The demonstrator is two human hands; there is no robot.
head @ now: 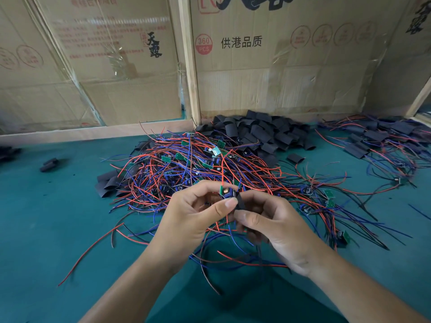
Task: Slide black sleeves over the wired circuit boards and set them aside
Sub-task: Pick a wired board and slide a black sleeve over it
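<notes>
Far left on the green table (pixel 46 217): a couple of loose black sleeves (pixel 49 164), well apart from everything else. Centre: big tangle of red and blue wires with small green boards mixed in – the unsleeved pile (pixel 186 166) – with a few flat sleeves poking out at its left edge. Just in front of it, both hands are raised above the table. Left hand (pixel 193 220) has fingers curled, thumb and forefinger pinching a circuit board (pixel 225 191), green edge and a copper coil visible, a red wire running up from it. Right hand (pixel 272 227) is touching the left at the fingertips, fingers curled round a black sleeve (pixel 239 202) sitting right against the board's lower end – can't tell whether the board is partly inside it. Board's wires hang below the hands onto the table. Behind, against the cardboard boxes (pixel 256 66): heap of empty black sleeves (pixel 263 134). Far right: finished pile (pixel 382 141), sleeved boards with wires trailing.
</notes>
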